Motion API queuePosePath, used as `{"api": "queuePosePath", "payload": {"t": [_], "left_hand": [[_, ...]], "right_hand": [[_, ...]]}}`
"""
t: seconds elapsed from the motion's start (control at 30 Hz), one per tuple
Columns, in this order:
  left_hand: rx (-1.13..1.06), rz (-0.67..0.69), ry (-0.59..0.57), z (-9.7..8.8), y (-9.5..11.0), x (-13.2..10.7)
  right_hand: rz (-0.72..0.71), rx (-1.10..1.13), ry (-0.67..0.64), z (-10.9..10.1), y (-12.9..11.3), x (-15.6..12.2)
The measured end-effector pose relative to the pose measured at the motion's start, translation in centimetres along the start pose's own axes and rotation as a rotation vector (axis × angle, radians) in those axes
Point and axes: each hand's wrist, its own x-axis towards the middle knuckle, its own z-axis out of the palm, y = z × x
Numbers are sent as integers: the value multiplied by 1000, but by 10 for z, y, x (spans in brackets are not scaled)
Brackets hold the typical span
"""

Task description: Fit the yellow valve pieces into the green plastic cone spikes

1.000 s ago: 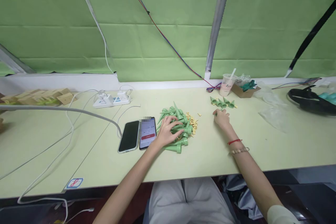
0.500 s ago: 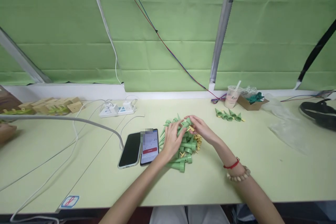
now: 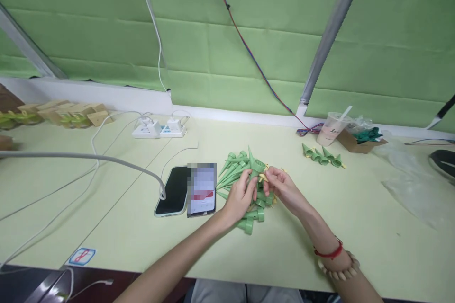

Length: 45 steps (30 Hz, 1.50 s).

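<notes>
While left hand (image 3: 242, 197) grips green cone (image 3: 255, 166), right hand (image 3: 286, 190) yellow peg (image 3: 263, 177), a cone heap (image 3: 232, 170) remains; the cluster (image 3: 316, 156) near the surface's (image 3: 355, 218) far edge seems finished.

Starting with smooth, satiny plastic on the green cones (image 3: 253, 166), and finding plastic again, by the look, in the yellow pegs (image 3: 262, 177). Sliding over to dark, glossy glass on the black phone (image 3: 173, 189)! Crossing a smooth, low-sheen table (image 3: 142, 246), then catching crinkled clear film in the plastic bag (image 3: 408, 196) and dull brown cardboard in the box (image 3: 359, 145). Up to matt, creased cloth, apparently, in the green curtain (image 3: 256, 85); down to smooth white plastic on the power strip (image 3: 165, 132).
</notes>
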Motion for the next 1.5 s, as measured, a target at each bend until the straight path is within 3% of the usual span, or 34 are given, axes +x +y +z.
{"api": "queuePosePath", "payload": {"t": [0.3,0.73,1.03,1.23,1.37,1.5], "left_hand": [[-141,-92,12,2,0,-4],[-248,-224,-28,4,-8,-4],[-399,-254,-41,4,-10,1],[-306,-170,-11,-4,-17,3],[-305,-115,-32,-5,-18,5],[-388,-154,-14,0,-14,7]], "right_hand": [[-115,-75,195,8,13,-4],[-173,-188,211,7,22,-2],[-198,-229,367,19,20,-3],[-75,71,243,21,14,1],[-130,-1,195,16,14,1],[-235,-162,265,14,19,2]]}}
